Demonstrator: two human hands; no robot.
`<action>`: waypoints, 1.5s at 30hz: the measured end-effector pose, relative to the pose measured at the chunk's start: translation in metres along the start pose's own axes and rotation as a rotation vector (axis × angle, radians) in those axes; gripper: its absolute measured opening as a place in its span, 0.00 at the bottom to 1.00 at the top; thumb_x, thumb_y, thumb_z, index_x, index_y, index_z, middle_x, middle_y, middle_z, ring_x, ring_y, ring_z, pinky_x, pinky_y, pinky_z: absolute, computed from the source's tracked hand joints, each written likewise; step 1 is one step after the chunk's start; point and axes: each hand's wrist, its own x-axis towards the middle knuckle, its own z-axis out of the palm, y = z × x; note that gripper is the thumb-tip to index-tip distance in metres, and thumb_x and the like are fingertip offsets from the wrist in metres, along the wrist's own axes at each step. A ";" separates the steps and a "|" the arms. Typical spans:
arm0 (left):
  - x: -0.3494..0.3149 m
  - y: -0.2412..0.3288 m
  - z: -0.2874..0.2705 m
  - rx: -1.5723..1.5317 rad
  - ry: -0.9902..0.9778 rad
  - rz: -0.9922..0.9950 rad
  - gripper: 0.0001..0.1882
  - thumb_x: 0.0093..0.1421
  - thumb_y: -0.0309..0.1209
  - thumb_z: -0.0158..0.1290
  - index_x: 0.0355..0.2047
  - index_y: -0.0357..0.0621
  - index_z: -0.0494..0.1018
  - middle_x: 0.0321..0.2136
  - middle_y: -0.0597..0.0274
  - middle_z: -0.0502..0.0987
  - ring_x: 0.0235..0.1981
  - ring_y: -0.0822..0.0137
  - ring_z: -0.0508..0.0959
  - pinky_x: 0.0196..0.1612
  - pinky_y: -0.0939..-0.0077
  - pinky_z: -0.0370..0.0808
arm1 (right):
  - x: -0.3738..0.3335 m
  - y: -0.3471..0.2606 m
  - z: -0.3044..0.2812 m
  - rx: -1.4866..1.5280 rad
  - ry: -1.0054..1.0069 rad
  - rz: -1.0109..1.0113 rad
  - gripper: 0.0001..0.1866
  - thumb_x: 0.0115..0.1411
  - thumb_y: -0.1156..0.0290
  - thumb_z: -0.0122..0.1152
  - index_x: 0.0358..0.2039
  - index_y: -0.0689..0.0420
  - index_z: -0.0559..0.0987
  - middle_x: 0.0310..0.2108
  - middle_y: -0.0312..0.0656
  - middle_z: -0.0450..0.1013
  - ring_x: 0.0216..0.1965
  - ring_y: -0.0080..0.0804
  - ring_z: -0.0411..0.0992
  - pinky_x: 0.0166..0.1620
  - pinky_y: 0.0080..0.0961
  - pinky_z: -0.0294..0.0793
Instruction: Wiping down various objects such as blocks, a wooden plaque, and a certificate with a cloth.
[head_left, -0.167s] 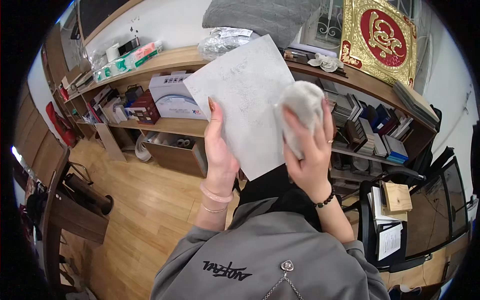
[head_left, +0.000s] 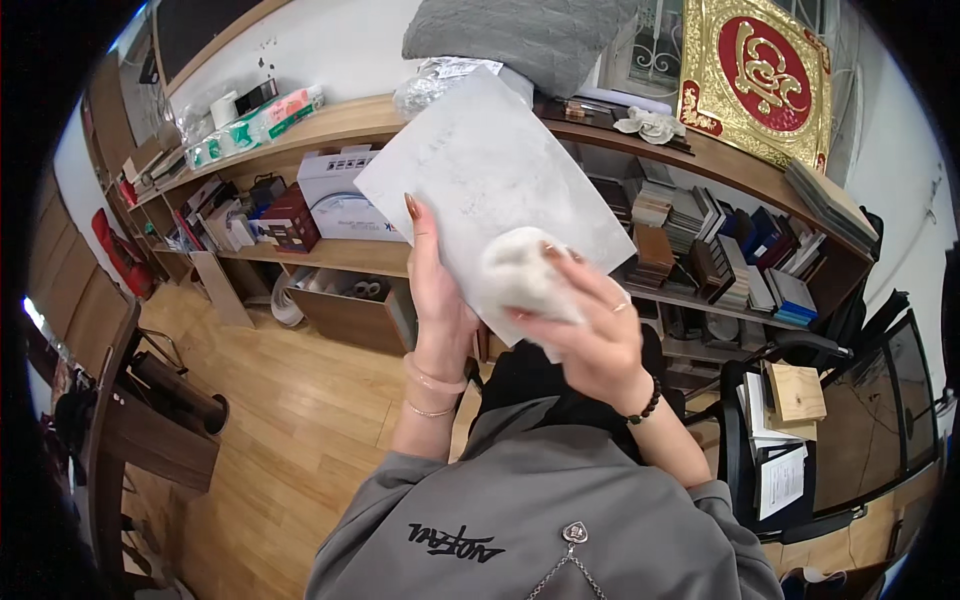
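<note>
A pale grey-white rectangular panel [head_left: 490, 150] with a mottled, speckled face is held up in front of me, tilted. Along its lower left edge my left hand [head_left: 437, 280] grips it, thumb on the face and the other fingers hidden behind. My right hand [head_left: 590, 325] is closed on a bunched white cloth [head_left: 520, 265], pressed against the panel's lower part. Slight motion blur softens the cloth and the right fingers.
A long wooden shelf unit [head_left: 365, 117] curves behind the panel, with a white box [head_left: 350, 195], sample blocks and books. A gold-and-red framed plaque [head_left: 765, 75] leans at the back right. A black chair [head_left: 740, 450] bearing papers and a wood block [head_left: 795, 390] stands right.
My right hand has moved the cloth left and down across the panel, from its right edge to its lower middle. The panel has turned slightly, its right corner now lower and further right.
</note>
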 end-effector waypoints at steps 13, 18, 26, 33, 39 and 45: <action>0.005 0.006 -0.018 0.183 0.031 -0.010 0.33 0.56 0.44 0.55 0.55 0.35 0.59 0.52 0.54 0.66 0.51 0.65 0.67 0.54 0.72 0.63 | 0.032 -0.004 -0.023 1.671 0.549 0.900 0.27 0.59 0.70 0.52 0.58 0.62 0.58 0.56 0.46 0.60 0.55 0.34 0.62 0.55 0.29 0.63; -0.004 -0.002 -0.010 0.375 0.054 0.033 0.35 0.55 0.40 0.56 0.56 0.34 0.56 0.53 0.52 0.64 0.53 0.65 0.64 0.56 0.72 0.58 | 0.021 -0.009 -0.019 0.878 0.138 0.717 0.32 0.54 0.71 0.61 0.57 0.63 0.60 0.52 0.43 0.64 0.51 0.33 0.66 0.52 0.28 0.66; -0.028 -0.020 0.014 1.270 -0.089 0.522 0.35 0.57 0.42 0.53 0.58 0.36 0.52 0.54 0.50 0.62 0.53 0.64 0.65 0.56 0.71 0.59 | 0.011 -0.008 0.007 0.036 0.301 0.526 0.26 0.47 0.79 0.64 0.50 0.59 0.70 0.43 0.44 0.71 0.41 0.37 0.71 0.44 0.24 0.70; -0.037 -0.012 0.016 -0.104 -0.119 -0.044 0.31 0.62 0.49 0.41 0.57 0.39 0.53 0.55 0.52 0.62 0.54 0.61 0.65 0.56 0.67 0.62 | 0.024 -0.020 0.011 -0.078 0.035 0.063 0.27 0.36 0.79 0.65 0.42 0.51 0.77 0.35 0.41 0.73 0.29 0.35 0.69 0.37 0.25 0.71; -0.016 0.006 0.022 -0.151 -0.090 -0.010 0.28 0.63 0.48 0.40 0.55 0.40 0.57 0.53 0.53 0.64 0.51 0.60 0.68 0.53 0.65 0.65 | 0.010 0.005 -0.039 0.630 0.014 0.421 0.26 0.42 0.81 0.63 0.46 0.57 0.74 0.41 0.42 0.72 0.46 0.31 0.68 0.45 0.25 0.70; -0.011 0.012 0.014 -0.180 -0.111 -0.400 0.25 0.62 0.41 0.42 0.55 0.39 0.59 0.52 0.51 0.66 0.50 0.58 0.69 0.52 0.62 0.67 | 0.012 0.025 -0.056 0.838 0.622 0.795 0.28 0.54 0.72 0.53 0.56 0.60 0.60 0.54 0.45 0.63 0.51 0.31 0.65 0.53 0.27 0.64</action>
